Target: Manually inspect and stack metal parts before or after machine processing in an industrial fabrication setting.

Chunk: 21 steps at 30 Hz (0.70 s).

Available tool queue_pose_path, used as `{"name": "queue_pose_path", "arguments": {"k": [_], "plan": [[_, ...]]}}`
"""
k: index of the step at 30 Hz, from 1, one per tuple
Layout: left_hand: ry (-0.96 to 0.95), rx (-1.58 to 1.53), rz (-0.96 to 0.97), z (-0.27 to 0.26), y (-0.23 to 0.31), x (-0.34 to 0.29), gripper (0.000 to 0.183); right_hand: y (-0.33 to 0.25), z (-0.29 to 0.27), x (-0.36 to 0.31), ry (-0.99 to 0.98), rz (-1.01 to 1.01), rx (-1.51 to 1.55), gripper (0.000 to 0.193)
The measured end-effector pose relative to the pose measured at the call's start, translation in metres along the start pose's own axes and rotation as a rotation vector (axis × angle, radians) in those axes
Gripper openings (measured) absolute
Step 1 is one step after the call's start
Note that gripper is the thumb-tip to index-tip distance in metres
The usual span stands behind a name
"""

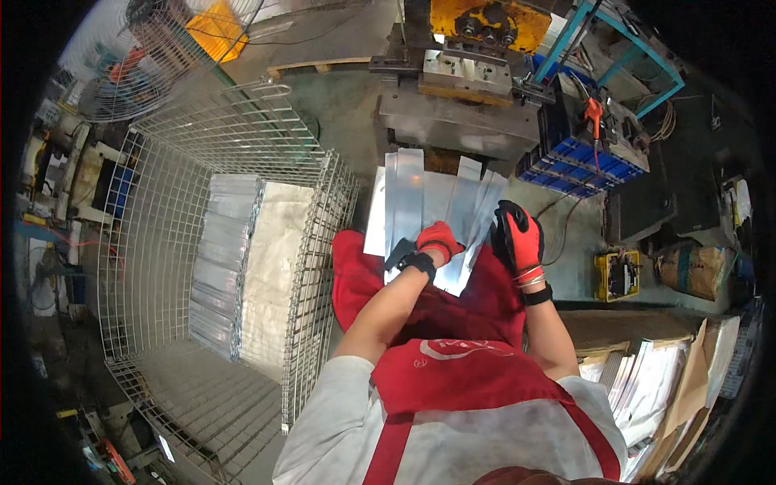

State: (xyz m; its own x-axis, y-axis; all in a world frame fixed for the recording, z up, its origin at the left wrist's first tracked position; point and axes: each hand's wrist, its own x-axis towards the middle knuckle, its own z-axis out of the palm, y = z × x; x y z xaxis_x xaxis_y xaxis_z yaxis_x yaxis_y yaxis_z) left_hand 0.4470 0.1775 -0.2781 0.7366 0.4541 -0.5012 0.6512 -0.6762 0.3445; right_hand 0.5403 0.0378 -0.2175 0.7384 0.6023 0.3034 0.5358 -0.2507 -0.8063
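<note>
Several flat, shiny metal strips (406, 190) lie fanned out in front of me, over my red apron (356, 279) at lap height. My left hand (438, 241), in a red and black glove, is closed over the near part of the strips, its fingertips partly hidden. At the right edge of the fan, my right hand (519, 238) wears a matching glove, its fingers curled against the outermost strip. A dark strap circles each wrist.
Left of me stands a wire mesh cage (323, 242) holding stacked metal strips (218, 259) beside a beige sheet (276, 271). Ahead is a press machine (465, 77). A blue crate (566, 166), a yellow basket (617, 275) and a carton of strips (675, 388) stand to the right.
</note>
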Motion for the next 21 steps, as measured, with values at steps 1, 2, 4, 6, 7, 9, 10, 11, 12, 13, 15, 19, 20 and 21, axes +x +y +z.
{"name": "queue_pose_path", "arguments": {"k": [1, 2, 4, 6, 7, 9, 10, 11, 12, 13, 15, 19, 20, 21], "plan": [[-0.011, -0.064, 0.010, 0.001, -0.007, 0.003, 0.057, 0.003, 0.001, 0.001, 0.019, -0.050, -0.025, 0.023], [-0.021, -0.129, 0.020, 0.005, -0.013, 0.008, 0.057, 0.002, 0.000, 0.002, -0.028, -0.016, -0.051, 0.025], [0.096, -0.328, 0.101, 0.002, -0.014, 0.003, 0.044, -0.003, -0.002, 0.005, -0.065, 0.040, -0.052, 0.029], [-0.002, -0.593, 0.193, -0.006, -0.023, -0.006, 0.036, -0.002, 0.001, 0.007, -0.010, 0.059, 0.052, 0.031], [0.027, -0.699, 0.262, -0.007, -0.027, -0.013, 0.031, -0.001, 0.005, 0.010, 0.041, 0.057, 0.134, 0.031], [-0.017, -0.805, 0.356, -0.025, -0.027, -0.033, 0.025, -0.003, 0.008, 0.017, -0.048, 0.016, 0.187, 0.029], [-0.106, -0.982, 0.350, -0.040, -0.021, -0.045, 0.023, -0.002, 0.009, 0.021, -0.087, 0.001, 0.209, 0.032], [-0.191, -1.064, 0.359, -0.054, -0.018, -0.053, 0.022, -0.001, 0.013, 0.026, -0.170, -0.027, 0.277, 0.036], [-0.286, -1.143, 0.373, -0.068, -0.013, -0.060, 0.020, 0.004, 0.015, 0.033, -0.244, -0.019, 0.392, 0.039], [-0.313, -1.193, 0.371, -0.084, -0.005, -0.069, 0.018, 0.005, 0.021, 0.041, -0.297, 0.031, 0.538, 0.043], [-0.151, -1.189, 0.410, -0.086, -0.005, -0.059, 0.017, -0.002, 0.038, 0.059, -0.162, 0.290, 0.983, 0.041], [0.013, -1.201, 0.429, -0.092, -0.008, -0.050, 0.018, -0.035, 0.040, 0.111, -0.005, 0.249, 0.768, 0.015], [-0.044, -1.247, 0.369, -0.094, -0.007, -0.051, 0.018, -0.032, 0.042, 0.123, 0.033, 0.268, 0.753, 0.013], [-0.101, -1.347, 0.386, -0.088, -0.009, -0.046, 0.019, -0.012, 0.048, 0.135, 0.032, 0.263, 0.774, 0.015]]}}
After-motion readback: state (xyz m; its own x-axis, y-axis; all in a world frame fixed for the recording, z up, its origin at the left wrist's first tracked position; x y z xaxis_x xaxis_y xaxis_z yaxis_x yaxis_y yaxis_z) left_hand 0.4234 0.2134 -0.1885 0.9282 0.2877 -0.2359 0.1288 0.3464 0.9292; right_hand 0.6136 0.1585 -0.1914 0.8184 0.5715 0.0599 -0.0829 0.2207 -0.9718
